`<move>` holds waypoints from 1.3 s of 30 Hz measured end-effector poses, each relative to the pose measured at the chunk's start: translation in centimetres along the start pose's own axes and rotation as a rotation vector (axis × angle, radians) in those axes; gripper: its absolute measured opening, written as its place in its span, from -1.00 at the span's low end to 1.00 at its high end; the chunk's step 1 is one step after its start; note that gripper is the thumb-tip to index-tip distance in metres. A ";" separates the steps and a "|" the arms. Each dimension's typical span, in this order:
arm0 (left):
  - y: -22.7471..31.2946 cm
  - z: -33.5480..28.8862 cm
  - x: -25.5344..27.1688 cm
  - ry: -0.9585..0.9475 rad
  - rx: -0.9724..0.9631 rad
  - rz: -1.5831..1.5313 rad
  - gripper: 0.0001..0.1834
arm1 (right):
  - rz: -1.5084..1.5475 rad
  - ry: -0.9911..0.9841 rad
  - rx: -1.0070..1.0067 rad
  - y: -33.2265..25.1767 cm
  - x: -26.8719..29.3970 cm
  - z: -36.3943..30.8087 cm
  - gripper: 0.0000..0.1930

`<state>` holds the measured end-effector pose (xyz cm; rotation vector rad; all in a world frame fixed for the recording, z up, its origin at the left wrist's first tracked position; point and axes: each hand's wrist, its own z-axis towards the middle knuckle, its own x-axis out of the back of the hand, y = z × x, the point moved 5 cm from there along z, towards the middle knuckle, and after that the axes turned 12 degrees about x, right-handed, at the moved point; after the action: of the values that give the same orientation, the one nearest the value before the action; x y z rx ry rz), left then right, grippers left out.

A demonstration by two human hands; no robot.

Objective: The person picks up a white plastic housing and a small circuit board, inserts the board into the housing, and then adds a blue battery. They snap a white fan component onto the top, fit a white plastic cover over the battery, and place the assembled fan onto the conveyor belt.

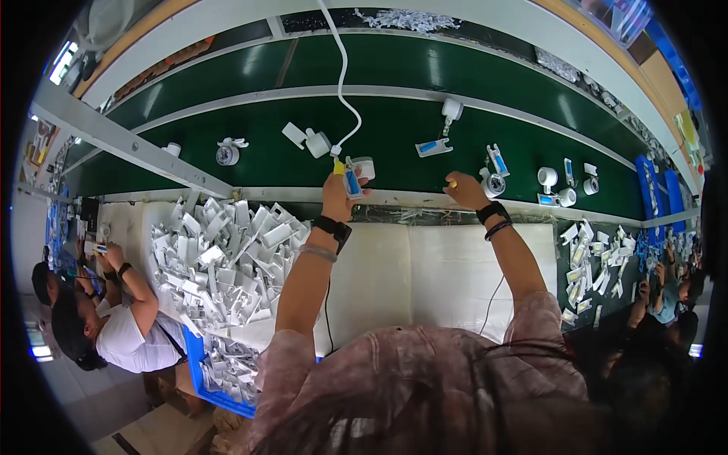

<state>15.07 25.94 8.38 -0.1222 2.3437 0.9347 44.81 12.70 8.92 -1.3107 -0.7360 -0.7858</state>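
My left hand [336, 199] is closed round a white plastic piece with a blue panel [353, 183], held above the near edge of the green belt. A white round part [365, 167] shows just beyond its fingers; whether it is joined to the piece I cannot tell. A white cable [346, 83] hangs from above, its plug end close over the held piece. Yellow covers a fingertip on each hand. Over the belt edge, my right hand [469, 192] has its fingers curled together; what they hold, if anything, is hidden. A round-headed white unit [494, 183] lies beside it.
A large heap of white plastic parts [227, 258] lies on my left, above a blue crate [199, 360] of more. More white units sit along the green belt [258, 163]. White parts [588, 262] lie at right. A slanting metal bar [129, 140] crosses the left; people sit both sides.
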 end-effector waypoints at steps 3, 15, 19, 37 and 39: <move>-2.3 2.4 4.8 0.022 0.040 -0.165 -0.59 | -0.176 0.014 -0.094 0.7 0.4 5.2 -0.70; -12.9 -14.2 6.0 0.024 0.361 0.002 -0.76 | -0.914 0.008 0.133 4.1 1.2 13.7 -0.84; -14.0 -15.7 6.1 0.076 0.354 0.119 -0.77 | -0.855 0.120 0.355 1.4 2.1 13.1 -0.91; -9.3 -20.4 -1.3 -0.284 -0.220 0.621 -0.52 | 1.429 -0.387 -0.277 -25.7 -4.7 -11.2 -0.85; -10.2 -21.0 -2.0 -0.442 -0.063 0.451 -0.54 | 1.380 -0.460 -0.242 -27.2 -4.7 -11.7 -0.86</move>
<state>9.16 4.35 15.35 0.5554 1.9570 1.1120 19.82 -0.92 18.33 -1.8258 0.0547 0.5727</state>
